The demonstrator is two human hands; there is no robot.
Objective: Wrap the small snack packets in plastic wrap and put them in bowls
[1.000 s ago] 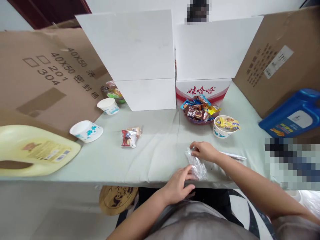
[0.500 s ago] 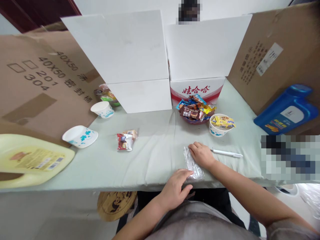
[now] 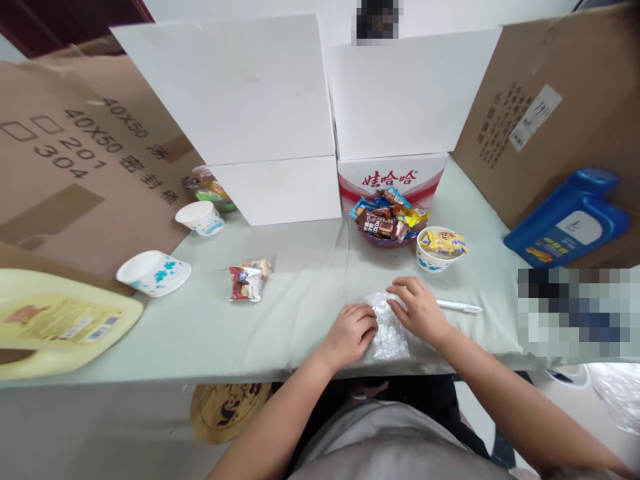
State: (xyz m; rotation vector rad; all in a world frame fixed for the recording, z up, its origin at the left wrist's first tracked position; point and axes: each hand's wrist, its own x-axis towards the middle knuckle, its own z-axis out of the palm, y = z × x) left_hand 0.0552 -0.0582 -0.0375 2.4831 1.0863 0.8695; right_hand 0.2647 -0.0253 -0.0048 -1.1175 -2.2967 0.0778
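A folded piece of crinkled clear plastic wrap (image 3: 391,341) lies flat near the table's front edge, between my two hands. My left hand (image 3: 351,333) is at its left edge, fingers curled and closed on the plastic. At the upper right edge is my right hand (image 3: 419,312), its fingers apart and bent, with the fingertips at the plastic. A white pen-like stick (image 3: 460,307) lies just right of my right hand, its left end hidden behind the hand.
Behind are a bowl of wrapped snacks (image 3: 383,230) and a paper bowl (image 3: 435,262) with a yellow packet. Snack packets (image 3: 246,284) and tilted paper bowls (image 3: 161,275) lie left. A yellow jug (image 3: 65,327), blue bottle (image 3: 565,220) and white boxes (image 3: 275,190) stand around.
My left hand has moved up and onto the plastic's left edge. My right hand has lifted slightly to the right, its fingers spreading. More of the plastic shows, spread wider.
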